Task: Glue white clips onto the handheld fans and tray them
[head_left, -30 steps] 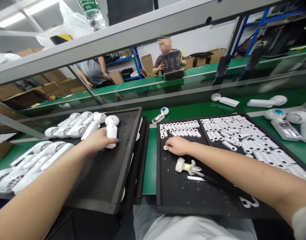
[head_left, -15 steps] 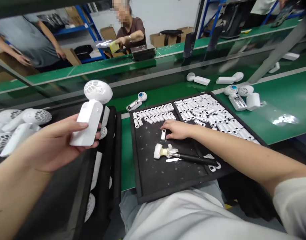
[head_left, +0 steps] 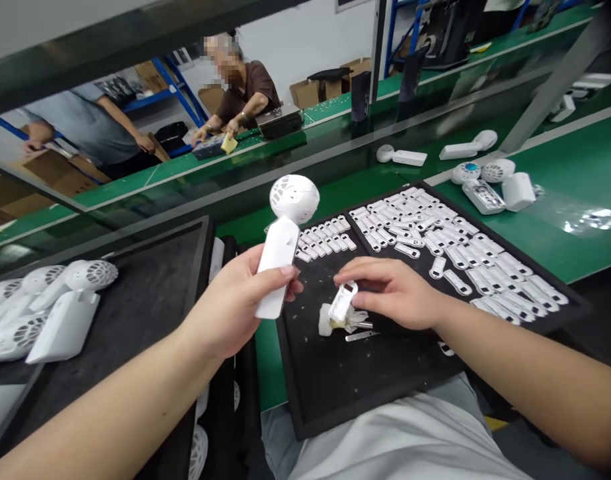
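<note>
My left hand (head_left: 235, 307) grips a white hand-held fan (head_left: 284, 233) by its handle, head up, above the gap between two black trays. My right hand (head_left: 395, 290) pinches a small white clip-shaped part (head_left: 343, 302) just over the right black tray (head_left: 335, 380). Under that part lie a brush with a white wrapped tip (head_left: 330, 323) and a thin metal blade (head_left: 358, 336). Rows of several similar small white parts (head_left: 435, 233) fill the far side of that tray.
The left black tray (head_left: 150, 300) holds several white fans (head_left: 50, 300) at its left end. More fans and fan parts (head_left: 485, 180) lie on the green bench to the right. Beyond a green conveyor, two other people (head_left: 245, 87) work at the opposite side.
My left hand has carried the fan rightward toward the right tray. My right hand has lifted a small white part off the tray and now holds it near the fan's handle.
</note>
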`<state>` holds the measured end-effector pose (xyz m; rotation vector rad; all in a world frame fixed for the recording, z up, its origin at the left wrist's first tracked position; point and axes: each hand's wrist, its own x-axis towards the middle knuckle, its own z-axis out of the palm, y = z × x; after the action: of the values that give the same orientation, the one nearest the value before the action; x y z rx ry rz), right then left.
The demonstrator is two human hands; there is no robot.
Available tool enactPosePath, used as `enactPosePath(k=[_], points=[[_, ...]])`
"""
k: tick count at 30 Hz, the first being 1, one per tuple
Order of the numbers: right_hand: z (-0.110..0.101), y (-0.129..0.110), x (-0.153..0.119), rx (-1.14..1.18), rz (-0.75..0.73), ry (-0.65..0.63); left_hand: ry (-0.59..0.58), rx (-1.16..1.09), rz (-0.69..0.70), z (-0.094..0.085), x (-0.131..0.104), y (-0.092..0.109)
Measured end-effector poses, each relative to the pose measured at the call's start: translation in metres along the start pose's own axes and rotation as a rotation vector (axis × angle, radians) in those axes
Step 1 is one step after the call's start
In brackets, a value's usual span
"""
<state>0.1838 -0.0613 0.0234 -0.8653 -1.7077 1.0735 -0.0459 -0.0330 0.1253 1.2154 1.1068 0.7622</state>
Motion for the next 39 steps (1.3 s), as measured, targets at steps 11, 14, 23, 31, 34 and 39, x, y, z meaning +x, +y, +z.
enactPosePath(k=[11, 14, 23, 31, 34, 39], points=[[0.014, -0.022, -0.024, 0.299, -0.107, 0.136, -0.345, -0.159, -0.295, 0.008, 0.0, -0.027], [0.022, -0.017, -0.024, 0.592, -0.014, 0.121, -0.284, -0.19, -0.262, 0.006, -0.001, -0.033], [0.04, -0.007, -0.019, 0.843, 0.224, 0.164, -0.16, 0.039, -0.07, 0.021, -0.012, -0.041], [0.048, -0.008, -0.024, 0.851, 0.229, 0.117, -0.128, 0.224, 0.049, 0.03, -0.023, -0.046], [0.05, -0.009, -0.026, 0.827, 0.225, 0.124, -0.137, 0.248, 0.084, 0.028, -0.023, -0.051], [0.053, -0.009, -0.026, 0.759, 0.22, 0.149, -0.154, 0.239, 0.046, 0.028, -0.024, -0.053]])
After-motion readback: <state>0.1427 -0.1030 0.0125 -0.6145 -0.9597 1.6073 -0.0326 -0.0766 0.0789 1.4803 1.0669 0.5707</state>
